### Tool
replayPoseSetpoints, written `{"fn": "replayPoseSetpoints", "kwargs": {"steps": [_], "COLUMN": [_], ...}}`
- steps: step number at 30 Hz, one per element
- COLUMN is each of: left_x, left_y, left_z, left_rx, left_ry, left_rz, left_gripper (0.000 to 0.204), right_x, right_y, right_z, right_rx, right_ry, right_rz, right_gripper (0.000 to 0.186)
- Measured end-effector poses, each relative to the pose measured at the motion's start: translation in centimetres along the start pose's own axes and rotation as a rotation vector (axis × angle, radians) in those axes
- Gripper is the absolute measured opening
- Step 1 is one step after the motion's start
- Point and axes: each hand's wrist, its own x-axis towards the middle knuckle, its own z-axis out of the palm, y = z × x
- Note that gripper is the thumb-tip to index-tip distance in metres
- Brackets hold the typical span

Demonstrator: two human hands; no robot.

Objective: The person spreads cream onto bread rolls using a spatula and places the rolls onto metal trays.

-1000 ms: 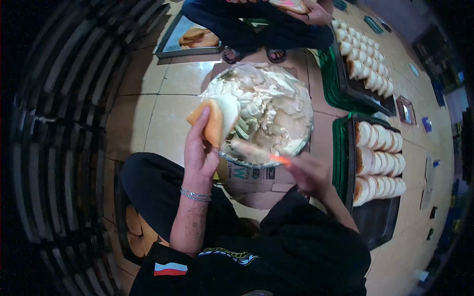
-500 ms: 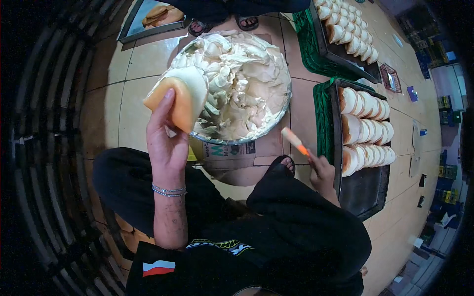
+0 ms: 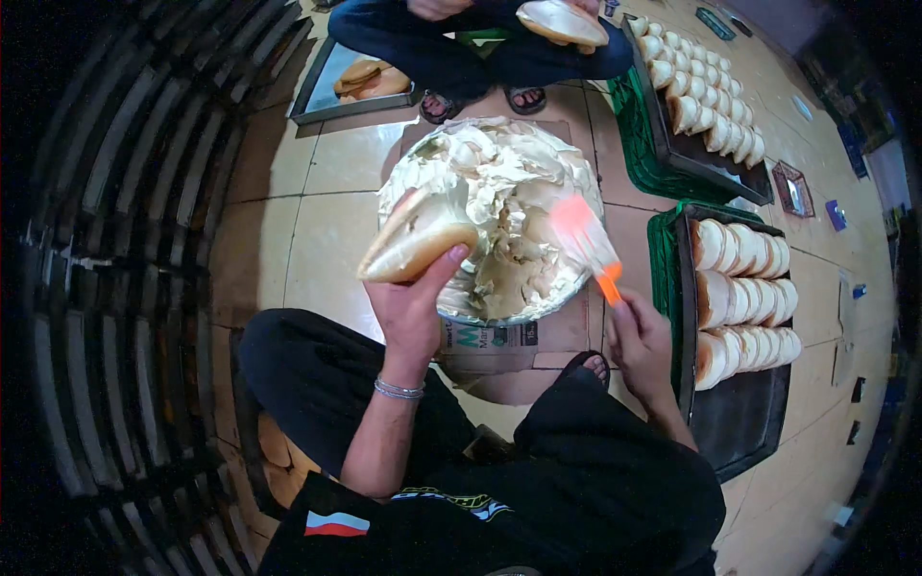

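Note:
My left hand [image 3: 405, 315] grips a split bun [image 3: 411, 248] with white cream on it, tilted above the left part of a large round bowl [image 3: 499, 315] heaped with white cream. My right hand [image 3: 642, 346] is closed on the handle of an orange spatula [image 3: 600, 257], whose blade is over the bowl's right side. The bowl sits on cardboard on the tiled floor.
A co-worker's legs [image 3: 557, 65] and hands [image 3: 440, 8] are beyond the bowl, with another bun. A tray of plain buns [image 3: 377, 101] is back left, two dark trays [image 3: 725, 418] of cream-coated buns at right, dark racks [image 3: 144, 288] at left, more buns [image 3: 274, 442] beside my knee.
The bun in my left hand has turned over and shifted right from a half second ago, showing its creamed side. My right hand has raised the spatula over the bowl. The view has shifted.

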Motion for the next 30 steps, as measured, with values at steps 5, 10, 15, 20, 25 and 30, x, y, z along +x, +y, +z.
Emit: {"fn": "replayPoseSetpoints", "kwargs": {"steps": [5, 10, 15, 20, 25, 30], "left_x": [0.8, 1.0, 1.2, 1.4, 1.9, 1.5], "left_y": [-0.1, 0.0, -0.2, -0.2, -0.7, 0.1], "left_z": [1.3, 1.3, 1.0, 0.8, 0.3, 0.4], "left_rx": [0.413, 0.609, 0.742, 0.689, 0.664, 0.664], "left_ry": [-0.001, 0.028, 0.061, 0.214, 0.250, 0.092], "left_rz": [0.372, 0.497, 0.579, 0.546, 0.526, 0.547], "left_gripper": [0.057, 0.053, 0.053, 0.050, 0.048, 0.052], "right_x": [1.5, 1.0, 0.3, -0.5, -0.7, 2.8], "right_y": [-7.2, -9.2, -8.5, -8.3, -8.2, -8.7], "right_z": [2.7, 3.3, 4.2, 4.3, 3.0, 2.1], "right_rx": [-0.015, -0.433, -0.598, -0.724, -0.789, -0.534], "right_ry": [-0.182, -0.181, -0.144, -0.245, -0.329, -0.019], "right_rz": [-0.176, -0.599, -0.845, -0.968, -1.257, -1.045], "right_gripper": [0.026, 0.027, 0.037, 0.045, 0.039, 0.032]}}
